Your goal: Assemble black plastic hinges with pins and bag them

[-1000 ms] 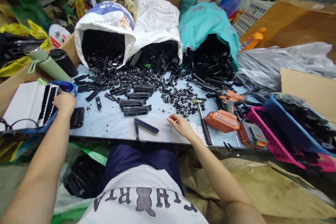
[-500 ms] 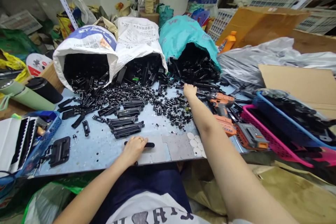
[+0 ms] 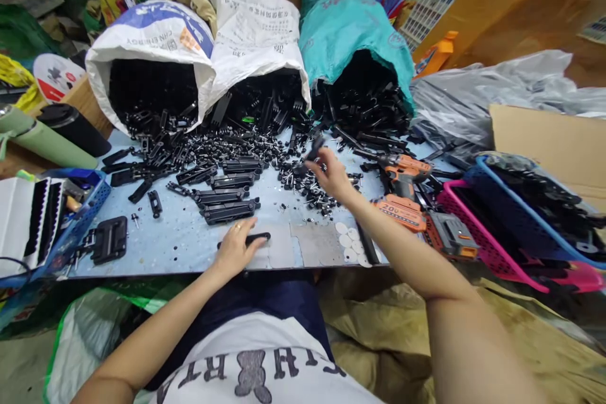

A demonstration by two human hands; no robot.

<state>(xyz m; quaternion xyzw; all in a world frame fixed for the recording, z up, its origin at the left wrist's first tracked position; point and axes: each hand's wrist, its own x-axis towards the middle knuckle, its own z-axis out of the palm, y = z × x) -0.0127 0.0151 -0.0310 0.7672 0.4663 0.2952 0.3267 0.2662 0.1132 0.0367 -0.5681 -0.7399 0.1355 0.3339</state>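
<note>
Under our left hand (image 3: 235, 247), at the near edge of the tabletop (image 3: 180, 243), we are pressing down a slim black bar (image 3: 255, 238). Its long axis is running side to side, level with the tabletop edge, and its free end is pointing out to the right past our fingertips. The grip here is a flat one, fingers together and laid over the left part of the bar, palm down, with the forearm coming up from the lower left.

Farther out and to the right, our right hand (image 3: 331, 173) is hovering over the scattered small black pieces (image 3: 312, 192), pinching a short black part (image 3: 314, 147) between thumb and fingertips. That part is tilting, its upper end pointing up and away toward the sacks; we cannot tell its exact shape. The right arm is stretching forward, wrist raised slightly, fingers closed on the part.

Both pieces are looking matte black, plastic-like, the bar long and narrow with rounded ends.

Just beyond the left grip, a stack of longer black brackets (image 3: 227, 199) is lying. To the right of the right grip, an orange drill (image 3: 402, 170) is resting on its side. Behind it, a teal sack (image 3: 355, 31) and two white sacks (image 3: 255, 31) are spilling black parts.
</note>
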